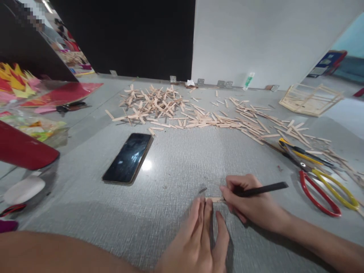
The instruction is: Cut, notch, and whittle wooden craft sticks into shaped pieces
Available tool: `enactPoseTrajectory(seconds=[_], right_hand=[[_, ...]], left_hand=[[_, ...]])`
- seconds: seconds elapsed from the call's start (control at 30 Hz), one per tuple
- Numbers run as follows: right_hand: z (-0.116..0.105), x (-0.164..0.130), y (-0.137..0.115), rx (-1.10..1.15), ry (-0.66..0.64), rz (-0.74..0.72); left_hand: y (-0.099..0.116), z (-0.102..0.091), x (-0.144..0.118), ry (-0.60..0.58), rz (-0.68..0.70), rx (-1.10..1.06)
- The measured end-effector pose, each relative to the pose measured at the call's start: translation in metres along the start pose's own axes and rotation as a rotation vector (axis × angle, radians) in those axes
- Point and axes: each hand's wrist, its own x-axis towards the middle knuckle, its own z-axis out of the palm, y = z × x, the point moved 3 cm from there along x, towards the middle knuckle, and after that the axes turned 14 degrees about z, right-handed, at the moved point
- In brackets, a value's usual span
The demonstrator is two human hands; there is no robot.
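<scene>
My left hand [203, 231] rests on the table at the bottom centre, its fingertips holding down the end of a small flat wooden craft stick [215, 199]. A black pencil [264, 189] is gripped in my right hand [247, 199]. Its tip end is hidden by the fingers, which are at the stick's right end. Just beyond my left fingertips lies a small dark sliver [203, 190]. Scissors [303, 165] with one red and one yellow handle lie to the right of my right hand, beside a yellow-and-black cutter knife [301, 151].
A phone [127, 158] lies left of centre. Behind it spreads a heap of craft sticks [159, 102]. A stick-built frame [313, 100] and a white-green tube [248, 81] stand at the back right. At left are a red cylinder [25, 148] and a white mouse-like object [24, 189].
</scene>
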Motion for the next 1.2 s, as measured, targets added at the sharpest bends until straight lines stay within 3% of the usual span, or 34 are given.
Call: enactPoseTrajectory(seconds=[0.4,0.53,0.7,0.87,1.2], right_hand=[[0.0037,0.0008,-0.0014,0.088,-0.004,0.051],[0.0047,0.0011,-0.0008,0.086,0.000,0.056],[0.0059,0.0021,0.0001,0.064,0.010,0.047],[0.0050,0.0009,-0.0028,0.033,0.015,0.032],[0.0026,0.0001,-0.0029,0.011,0.030,0.029]], left_hand=[[0.0014,0.0038,0.0002,0.063,0.041,0.039],[0.0021,0.0052,-0.0015,0.005,0.032,0.019],[-0.0001,0.0011,-0.0024,0.037,0.042,0.012],[0.0004,-0.0021,-0.0024,-0.053,0.018,-0.031],[0.0012,0.0003,-0.0027,-0.007,0.011,-0.008]])
